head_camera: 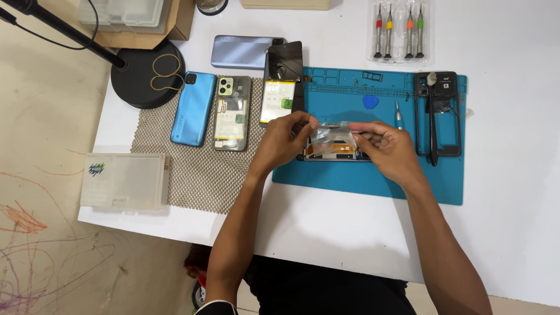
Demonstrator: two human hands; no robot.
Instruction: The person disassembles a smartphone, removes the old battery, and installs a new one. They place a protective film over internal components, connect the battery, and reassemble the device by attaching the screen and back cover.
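Note:
My left hand (283, 143) and my right hand (388, 149) meet over a blue work mat (373, 181). Between the fingertips of both hands is a thin clear plastic film or small bag (331, 135), held just above an opened phone part with orange flex cable (332, 151) lying on the mat. Most of that part is hidden by my hands. A blue pick (370, 101) and a small screwdriver (398, 115) lie on the mat just beyond my right hand.
A black phone frame with a dark tool across it (437, 114) lies at the mat's right. On a mesh pad (198, 175) are a blue phone (193, 108) and opened phones (232, 112). Screwdriver set (399, 32), plastic box (123, 181), lamp base (149, 73).

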